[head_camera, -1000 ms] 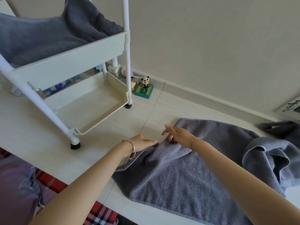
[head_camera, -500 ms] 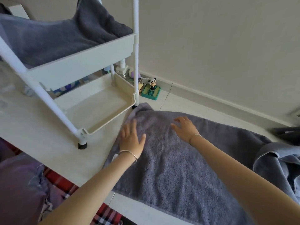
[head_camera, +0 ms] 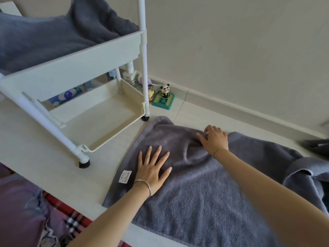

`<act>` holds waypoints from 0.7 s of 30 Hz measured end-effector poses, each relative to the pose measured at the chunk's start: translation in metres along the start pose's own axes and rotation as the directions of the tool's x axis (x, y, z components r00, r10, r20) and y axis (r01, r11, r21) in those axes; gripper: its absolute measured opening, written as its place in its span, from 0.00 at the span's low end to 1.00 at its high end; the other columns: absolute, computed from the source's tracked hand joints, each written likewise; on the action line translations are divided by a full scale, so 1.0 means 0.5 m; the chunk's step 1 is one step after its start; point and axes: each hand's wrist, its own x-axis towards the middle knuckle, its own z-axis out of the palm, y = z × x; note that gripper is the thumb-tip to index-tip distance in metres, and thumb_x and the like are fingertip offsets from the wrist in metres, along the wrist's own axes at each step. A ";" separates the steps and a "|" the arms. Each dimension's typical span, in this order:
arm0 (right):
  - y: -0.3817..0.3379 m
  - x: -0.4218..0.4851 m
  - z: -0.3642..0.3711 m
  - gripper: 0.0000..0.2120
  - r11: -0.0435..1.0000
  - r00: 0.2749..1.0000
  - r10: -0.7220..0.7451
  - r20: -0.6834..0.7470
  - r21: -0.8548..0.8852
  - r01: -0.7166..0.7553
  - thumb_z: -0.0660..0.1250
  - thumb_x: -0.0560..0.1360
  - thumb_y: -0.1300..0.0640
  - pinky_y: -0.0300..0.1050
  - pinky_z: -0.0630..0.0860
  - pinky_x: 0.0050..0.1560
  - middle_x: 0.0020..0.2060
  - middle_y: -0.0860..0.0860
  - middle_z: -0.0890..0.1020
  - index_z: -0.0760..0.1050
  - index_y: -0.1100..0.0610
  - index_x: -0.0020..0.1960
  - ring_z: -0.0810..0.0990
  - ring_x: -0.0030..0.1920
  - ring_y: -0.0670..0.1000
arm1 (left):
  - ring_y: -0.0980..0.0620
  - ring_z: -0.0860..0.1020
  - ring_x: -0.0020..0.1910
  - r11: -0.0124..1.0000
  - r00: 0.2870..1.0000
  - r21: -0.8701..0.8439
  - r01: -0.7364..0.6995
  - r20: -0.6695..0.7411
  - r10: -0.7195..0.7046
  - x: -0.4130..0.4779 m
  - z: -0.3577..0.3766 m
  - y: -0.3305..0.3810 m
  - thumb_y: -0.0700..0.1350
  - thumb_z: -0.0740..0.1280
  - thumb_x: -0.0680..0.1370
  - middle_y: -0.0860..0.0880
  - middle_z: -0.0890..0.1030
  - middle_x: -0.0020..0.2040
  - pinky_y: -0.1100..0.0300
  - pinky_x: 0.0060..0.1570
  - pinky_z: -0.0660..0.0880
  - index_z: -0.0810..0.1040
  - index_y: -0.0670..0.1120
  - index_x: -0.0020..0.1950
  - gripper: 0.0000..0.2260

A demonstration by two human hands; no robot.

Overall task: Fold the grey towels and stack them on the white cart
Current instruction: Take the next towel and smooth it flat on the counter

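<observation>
Smoothing a grey towel [head_camera: 204,202] flat on the floor [head_camera: 44,163], the left hand [head_camera: 153,170] presses with fingers spread while the right hand [head_camera: 214,139] pinches its far edge. No fold made; other towels [head_camera: 44,38] already fill the white cart [head_camera: 80,68].

Home rm: tiled floor [head_camera: 204,114], panda toy [head_camera: 164,90].

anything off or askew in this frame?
Mostly fine. The grey towel on the floor has a raised wrinkle under the right hand, not yet flat. The towel on the white cart upper shelf sits in an unfolded heap. Nothing spilled or damaged.
</observation>
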 end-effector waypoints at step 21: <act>0.052 0.026 -0.109 0.14 0.791 0.989 0.136 0.053 0.595 -0.140 0.69 0.73 0.61 0.41 0.70 0.54 0.57 0.54 0.79 0.75 0.58 0.58 0.76 0.58 0.54 | 0.37 0.69 0.67 0.997 1.000 -0.075 0.015 0.011 -0.014 0.017 -0.014 0.038 0.64 0.39 0.79 0.44 0.70 0.70 0.39 0.67 0.53 0.63 0.50 0.73 0.30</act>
